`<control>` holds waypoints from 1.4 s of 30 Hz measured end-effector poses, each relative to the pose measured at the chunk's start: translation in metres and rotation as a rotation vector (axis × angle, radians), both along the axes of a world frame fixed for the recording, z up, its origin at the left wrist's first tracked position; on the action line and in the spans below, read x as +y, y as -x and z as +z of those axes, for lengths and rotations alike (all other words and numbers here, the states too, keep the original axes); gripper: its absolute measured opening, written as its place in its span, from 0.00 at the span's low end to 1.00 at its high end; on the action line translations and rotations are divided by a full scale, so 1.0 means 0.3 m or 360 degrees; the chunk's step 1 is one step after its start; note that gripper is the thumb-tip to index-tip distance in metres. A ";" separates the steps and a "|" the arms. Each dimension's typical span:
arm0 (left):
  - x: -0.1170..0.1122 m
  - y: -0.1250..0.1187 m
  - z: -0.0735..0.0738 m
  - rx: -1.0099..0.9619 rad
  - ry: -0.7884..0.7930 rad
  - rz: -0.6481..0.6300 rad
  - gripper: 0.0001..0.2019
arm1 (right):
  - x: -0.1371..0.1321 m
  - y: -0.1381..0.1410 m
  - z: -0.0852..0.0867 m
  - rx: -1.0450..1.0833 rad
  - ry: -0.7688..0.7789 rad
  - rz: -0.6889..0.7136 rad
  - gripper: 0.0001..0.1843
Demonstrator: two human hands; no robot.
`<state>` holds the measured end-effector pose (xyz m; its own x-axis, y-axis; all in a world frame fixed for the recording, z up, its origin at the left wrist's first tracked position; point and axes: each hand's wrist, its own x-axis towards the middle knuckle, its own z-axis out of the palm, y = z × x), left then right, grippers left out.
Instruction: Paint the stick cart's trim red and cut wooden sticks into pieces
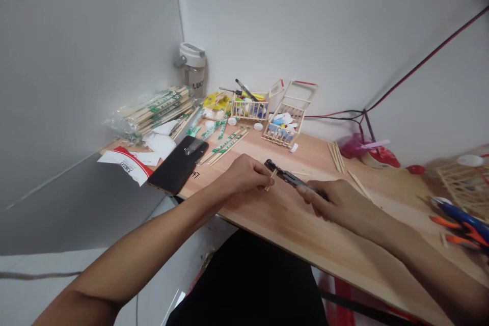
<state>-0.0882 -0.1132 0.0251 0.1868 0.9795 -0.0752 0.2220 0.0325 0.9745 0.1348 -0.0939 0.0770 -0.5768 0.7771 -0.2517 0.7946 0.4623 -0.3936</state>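
Note:
Over the front part of the wooden table, my left hand [250, 174] pinches short pieces of wooden stick [272, 179] between thumb and fingertips. My right hand [336, 201] is wrapped round a slim dark-grey hand tool [292, 178], whose exact kind I cannot make out. Its jaw-like head reaches the upper end of the sticks, and whether it grips them is unclear. Behind my hands stand two small carts built of sticks: an upright cart [250, 109] with pens in it and a tilted cart [284, 127] holding small white and blue pieces.
Wrapped chopsticks [160, 107] lie in plastic at the left, near a bottle [193, 69] and a black phone [178, 165]. Loose sticks [336, 157] lie on the table [290, 224]. At the right are orange-handled tools [464, 226], a stick frame [466, 183] and a red-rimmed container [380, 157].

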 end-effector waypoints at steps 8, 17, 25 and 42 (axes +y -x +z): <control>-0.025 0.030 -0.016 0.0350 -0.0113 0.0148 0.09 | 0.023 0.047 -0.046 -0.0029 -0.0139 0.0124 0.30; -0.017 0.050 -0.024 0.0667 -0.0187 0.0253 0.09 | 0.071 0.105 -0.096 -0.0074 -0.0166 0.0189 0.32; -0.026 0.047 -0.024 0.0703 -0.0221 0.0286 0.08 | 0.074 0.100 -0.116 -0.0127 -0.0223 0.0235 0.33; -0.041 0.037 -0.047 0.0723 -0.0356 0.0417 0.09 | 0.058 0.118 -0.074 -0.0096 -0.0166 0.0161 0.35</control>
